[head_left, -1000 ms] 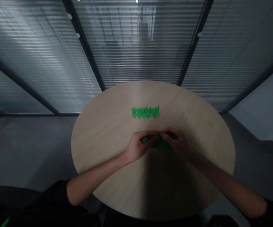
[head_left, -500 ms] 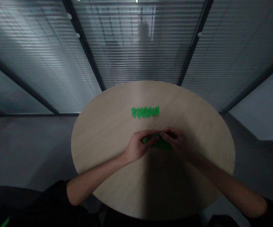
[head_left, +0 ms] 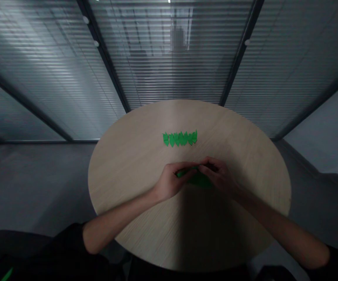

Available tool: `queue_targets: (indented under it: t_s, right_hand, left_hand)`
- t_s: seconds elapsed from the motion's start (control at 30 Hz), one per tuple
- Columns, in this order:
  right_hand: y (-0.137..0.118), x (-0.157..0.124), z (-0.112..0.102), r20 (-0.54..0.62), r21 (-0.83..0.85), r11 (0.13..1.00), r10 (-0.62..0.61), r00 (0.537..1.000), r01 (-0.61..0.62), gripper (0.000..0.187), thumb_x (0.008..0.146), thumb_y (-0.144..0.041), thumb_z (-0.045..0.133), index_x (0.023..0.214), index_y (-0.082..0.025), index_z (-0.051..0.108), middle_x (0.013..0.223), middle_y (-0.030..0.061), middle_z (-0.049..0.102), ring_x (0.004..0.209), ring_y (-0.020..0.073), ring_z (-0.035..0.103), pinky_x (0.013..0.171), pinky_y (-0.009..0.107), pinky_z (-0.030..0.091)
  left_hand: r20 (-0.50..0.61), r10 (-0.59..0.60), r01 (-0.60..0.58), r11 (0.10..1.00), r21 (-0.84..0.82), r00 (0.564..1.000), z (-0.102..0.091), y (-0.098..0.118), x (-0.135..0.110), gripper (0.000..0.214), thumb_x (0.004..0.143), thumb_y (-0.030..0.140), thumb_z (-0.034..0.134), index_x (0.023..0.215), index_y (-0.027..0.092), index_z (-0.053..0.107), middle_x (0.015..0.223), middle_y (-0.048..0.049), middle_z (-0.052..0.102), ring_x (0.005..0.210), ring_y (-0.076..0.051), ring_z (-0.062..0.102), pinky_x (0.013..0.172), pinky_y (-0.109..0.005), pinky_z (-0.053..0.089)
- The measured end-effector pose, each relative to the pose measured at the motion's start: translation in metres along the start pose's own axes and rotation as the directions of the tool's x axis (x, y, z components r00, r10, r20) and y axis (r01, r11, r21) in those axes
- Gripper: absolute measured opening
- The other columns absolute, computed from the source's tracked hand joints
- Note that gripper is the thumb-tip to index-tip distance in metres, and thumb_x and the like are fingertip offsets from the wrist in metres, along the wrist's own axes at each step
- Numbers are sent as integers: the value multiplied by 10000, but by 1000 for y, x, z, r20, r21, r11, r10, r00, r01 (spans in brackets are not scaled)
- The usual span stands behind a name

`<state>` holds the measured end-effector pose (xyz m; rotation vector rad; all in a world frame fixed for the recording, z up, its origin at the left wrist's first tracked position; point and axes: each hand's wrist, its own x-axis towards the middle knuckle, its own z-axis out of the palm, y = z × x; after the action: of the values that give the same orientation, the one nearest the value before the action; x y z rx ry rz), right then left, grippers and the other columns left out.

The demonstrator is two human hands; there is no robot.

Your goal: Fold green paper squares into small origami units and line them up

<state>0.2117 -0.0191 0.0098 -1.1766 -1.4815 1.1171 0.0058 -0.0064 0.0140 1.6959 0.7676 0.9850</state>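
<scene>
A green piece of paper [head_left: 198,179] lies on the round wooden table [head_left: 128,171] between my two hands, mostly hidden by them. My left hand [head_left: 171,180] has its fingers curled and pinched onto the paper's left part. My right hand [head_left: 220,175] is closed over the paper's right part, fingertips meeting the left hand's above it. Farther back on the table sits a row of several small folded green paper pieces [head_left: 180,138], side by side, apart from both hands.
The table stands against glass walls with horizontal blinds [head_left: 169,58] and dark frame posts [head_left: 107,58]. A grey floor [head_left: 34,183] surrounds the table. My dark clothing shows at the bottom edge.
Both hands stay on the green paper with only slight finger shifts; less of the paper shows below my right hand. The row of folded pieces has not moved.
</scene>
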Motion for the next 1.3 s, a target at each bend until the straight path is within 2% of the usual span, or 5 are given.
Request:
queue_targets:
  t_s: [0.27,0.5,0.83,1.13,1.3]
  right_hand:
    - [-2,2,-1,-73,-73,997,8,997,-13,265,824,-454,703,755,-201,673,677,-2,593,617,144,543,567,266,439]
    - [-1,2,-4,-174,-60,997,35,984,-47,294,781,-484,712,713,-205,647,638,-10,555,577,139,504,520,258,410]
    - [1,-3,-2,-46,-61,998,2,999,-5,291,796,-462,720,703,-204,622,629,-25,528,574,126,482,529,255,381]
    - [-1,-3,-3,-8,-119,993,-5,1000,4,299,837,-469,682,708,-215,593,626,-23,523,574,134,473,525,261,382]
    - [-3,-1,-6,-59,-201,974,-115,992,101,250,844,-407,693,714,-218,595,667,-16,542,601,141,498,559,274,414]
  left_hand:
    - [82,-192,200,975,-97,978,1,1,3,601,811,311,868,1324,175,587,729,49,650,581,-99,597,509,-179,435]
    - [100,-285,299,934,-193,953,-8,-3,8,469,766,443,895,944,169,559,754,5,692,593,-132,684,527,-221,533]
    - [566,-351,404,914,34,746,-29,0,10,354,792,446,875,871,129,739,748,-27,723,617,-121,649,542,-217,528]
    - [594,-328,434,900,-40,735,-25,1,6,372,778,451,889,905,147,717,753,-13,716,616,-129,664,571,-238,550]
    - [535,-336,361,931,61,775,-24,-3,6,357,812,454,862,861,133,713,731,-22,703,613,-131,660,546,-222,515]
